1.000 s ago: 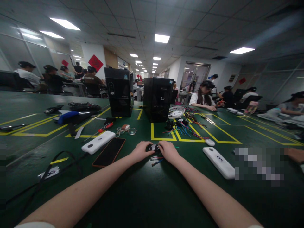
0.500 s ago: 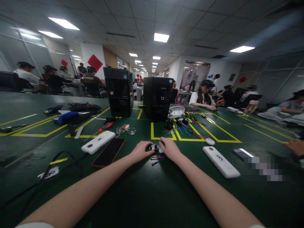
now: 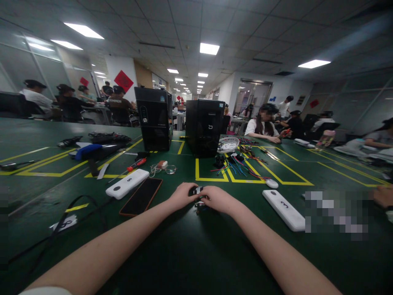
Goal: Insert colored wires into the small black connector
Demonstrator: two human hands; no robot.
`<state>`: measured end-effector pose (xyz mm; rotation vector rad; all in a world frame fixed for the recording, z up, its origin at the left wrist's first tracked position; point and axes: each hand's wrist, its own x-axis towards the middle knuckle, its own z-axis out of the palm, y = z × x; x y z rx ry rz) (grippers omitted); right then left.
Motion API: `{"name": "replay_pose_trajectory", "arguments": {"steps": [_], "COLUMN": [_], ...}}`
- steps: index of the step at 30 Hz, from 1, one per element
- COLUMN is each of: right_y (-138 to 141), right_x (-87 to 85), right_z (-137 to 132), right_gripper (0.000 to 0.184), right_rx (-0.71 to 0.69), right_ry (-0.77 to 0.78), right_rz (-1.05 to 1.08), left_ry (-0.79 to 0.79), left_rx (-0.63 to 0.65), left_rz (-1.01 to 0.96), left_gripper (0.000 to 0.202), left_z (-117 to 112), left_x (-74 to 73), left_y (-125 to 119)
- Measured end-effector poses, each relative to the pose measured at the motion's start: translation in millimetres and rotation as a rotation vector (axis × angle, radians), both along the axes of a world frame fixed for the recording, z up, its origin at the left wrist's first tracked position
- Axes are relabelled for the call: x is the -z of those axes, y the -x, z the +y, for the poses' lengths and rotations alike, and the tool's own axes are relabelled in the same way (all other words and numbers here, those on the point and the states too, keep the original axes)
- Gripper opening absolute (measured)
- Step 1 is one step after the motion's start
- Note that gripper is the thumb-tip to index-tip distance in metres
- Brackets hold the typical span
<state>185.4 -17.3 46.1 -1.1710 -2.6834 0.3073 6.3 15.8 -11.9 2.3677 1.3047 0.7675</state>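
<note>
Near the middle of the green table, my left hand is closed, its thumb and fingers around a small black-and-silver part. Its exact kind is too small to make out. My right hand is closed on the same part from the right, with the fingers curled over it and hiding much of it. Short wires hang below the part, toward me, partly in shadow. Beyond the hands, a bundle of coloured wires with black connectors lies on the table.
Two black computer towers stand ahead. Left lie a phone, a white power bank, a red screwdriver and glasses. Right are a white mouse, another power bank and a co-worker's hand.
My right hand has moved slightly left and its fingers have curled further over the small part, covering more of it and its wires. My left hand stays nearly in place.
</note>
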Motion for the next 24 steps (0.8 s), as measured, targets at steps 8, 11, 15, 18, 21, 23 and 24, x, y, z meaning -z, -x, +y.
{"name": "replay_pose_trajectory", "arguments": {"steps": [8,11,15,18,21,23,24], "right_y": [0,-6,-15,-15,-9,-4,-2], "right_x": [-1.3,-3.5,-1.5,1.8,3.2,3.0,2.9], "right_z": [2,3,5,5,1,-2,-3], "right_gripper": [0.02,0.018,0.019,0.021,0.016,0.014,0.014], "right_rx": [0.025,0.069,0.06,0.041,0.039,0.03,0.023], "right_ry": [-0.046,-0.042,-0.025,-0.038,-0.099,-0.116,-0.11], "right_rz": [0.016,-0.02,-0.098,-0.172,-0.271,-0.315,-0.328], "left_ry": [-0.026,-0.029,-0.011,-0.002,-0.008,-0.012,-0.014], "left_rx": [0.019,0.019,0.011,0.006,0.0,-0.003,-0.003], "left_rz": [-0.01,-0.01,-0.005,0.006,0.014,0.014,0.013], "left_gripper": [0.033,0.033,0.033,0.033,0.033,0.033,0.033], "left_z": [0,-1,-2,-2,-1,-1,-1], "left_x": [2.4,2.1,0.8,0.8,1.9,2.6,2.6], "left_y": [2,3,3,3,3,2,2]}}
